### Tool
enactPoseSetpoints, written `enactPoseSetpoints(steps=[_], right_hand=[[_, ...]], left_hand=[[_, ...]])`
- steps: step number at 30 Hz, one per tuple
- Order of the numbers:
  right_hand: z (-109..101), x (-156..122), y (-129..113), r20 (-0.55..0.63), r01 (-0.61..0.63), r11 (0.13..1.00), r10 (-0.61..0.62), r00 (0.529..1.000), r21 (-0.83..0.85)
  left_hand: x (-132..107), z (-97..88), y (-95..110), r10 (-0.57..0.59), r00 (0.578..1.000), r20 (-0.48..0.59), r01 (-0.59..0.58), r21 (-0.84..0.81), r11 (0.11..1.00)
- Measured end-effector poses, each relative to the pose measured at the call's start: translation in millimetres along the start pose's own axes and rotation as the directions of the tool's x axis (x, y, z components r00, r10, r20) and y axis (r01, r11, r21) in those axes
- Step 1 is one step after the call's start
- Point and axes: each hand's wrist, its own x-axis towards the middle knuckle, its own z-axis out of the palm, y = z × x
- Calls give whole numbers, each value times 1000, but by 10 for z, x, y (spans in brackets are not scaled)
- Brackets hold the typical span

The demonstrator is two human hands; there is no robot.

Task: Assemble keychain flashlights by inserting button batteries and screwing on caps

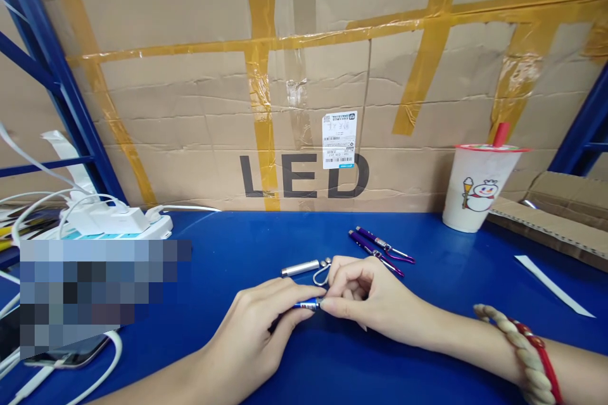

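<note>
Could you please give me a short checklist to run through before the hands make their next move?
1. Left hand pinching the blue tube: ok.
2. Right hand firm on the tube's end: cannot tell; fingertips hide the contact.
3. Silver tube lying apart from the blue one: ok.
4. Purple pens well away from the right hand: not ok; they lie close beyond it.
5. Cup upright, away from both hands: ok.
</note>
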Motion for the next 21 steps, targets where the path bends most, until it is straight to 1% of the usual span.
enactPoseSetpoints(steps=[3, 8, 11, 14, 17, 19, 21], right_hand=[[-9, -3, 28, 6, -26, 1000, 26, 1000, 11], [-8, -10, 57, -3, -11, 1000, 11, 1000, 4], [4, -21, 40, -63, 28, 999, -30, 998, -28], [13, -33, 15, -129, 105, 990, -117, 985, -95], [15, -38, 9, -98, 173, 973, -189, 977, -153], [16, -37, 13, -67, 176, 971, -189, 980, -164], [18, -37, 12, -64, 171, 967, -186, 980, -191]], left_hand=[[8, 5, 15, -17, 1000, -6, 17, -14, 1000], [23, -24, 69, -64, 997, 39, 64, -11, 998], [25, -42, 87, -85, 996, 40, 85, -2, 996], [29, -48, 87, -87, 995, 38, 87, -12, 996], [34, -47, 83, -84, 994, 73, 85, -19, 996], [37, -45, 82, -96, 991, 89, 97, -10, 995], [40, -47, 84, -124, 988, 91, 124, 3, 992]])
